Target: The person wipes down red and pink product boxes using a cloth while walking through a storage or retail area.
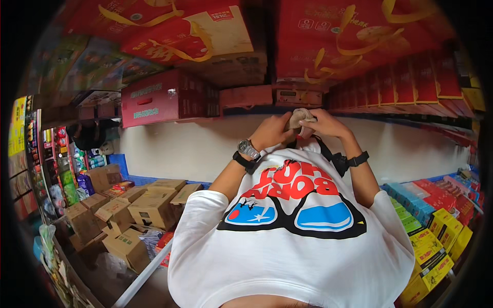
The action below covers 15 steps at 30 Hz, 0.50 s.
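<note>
A small crumpled cloth [297, 119] sits between the two hands, out in front of the chest and near the upper middle of the view. It is a dull beige, close to tan, and looks soft, with folds bunched and rounded at the top. A paler, slightly pinkish part hangs just below the bunched part, by the right fingers; whether it is the same piece is hard to tell. The cloth's underside and full shape are hidden by the hands.

The left hand [270, 129] is curled against the cloth's left side, its fingers bent; how firmly it grips cannot be told. The right hand [328, 123] grasps the cloth from the other side, with thumb and fingers pressing on the folds. A metal watch [248, 149] and a black band are on the left wrist, and another black band [358, 159] is on the right.

Behind the hands lies a pale surface [174, 149]. Beyond it stands a dark red box [150, 98], while brown cartons [152, 206] are piled to the left and yellow packs [430, 251] to the right.
</note>
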Available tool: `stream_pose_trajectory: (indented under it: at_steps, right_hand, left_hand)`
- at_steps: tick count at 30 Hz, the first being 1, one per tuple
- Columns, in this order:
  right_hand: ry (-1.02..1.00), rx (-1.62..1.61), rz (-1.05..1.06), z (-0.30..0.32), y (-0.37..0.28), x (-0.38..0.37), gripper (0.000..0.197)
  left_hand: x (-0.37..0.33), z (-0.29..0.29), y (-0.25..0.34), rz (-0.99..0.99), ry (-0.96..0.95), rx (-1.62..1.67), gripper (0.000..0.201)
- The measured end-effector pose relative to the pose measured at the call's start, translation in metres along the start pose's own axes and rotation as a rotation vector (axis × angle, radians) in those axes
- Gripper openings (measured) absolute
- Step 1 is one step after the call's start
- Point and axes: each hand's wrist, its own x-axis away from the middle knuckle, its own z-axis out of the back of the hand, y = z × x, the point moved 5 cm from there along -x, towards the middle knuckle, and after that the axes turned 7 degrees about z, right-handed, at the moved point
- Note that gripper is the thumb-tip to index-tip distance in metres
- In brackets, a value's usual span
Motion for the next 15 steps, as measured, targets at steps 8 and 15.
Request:
stream_pose_trajectory:
  at_steps: [8,15]
  right_hand:
    - [-0.012,0.127,0.002,0.023,0.013,0.004,0.042]
    - [0.069,0.072,-0.08,0.057,0.051,0.035,0.06]
  left_hand:
    - [-0.017,-0.003,0.009,0.003,-0.046,-0.032,0.034]
    - [-0.055,-0.018,0.021,0.003,-0.091,0.089,0.047]
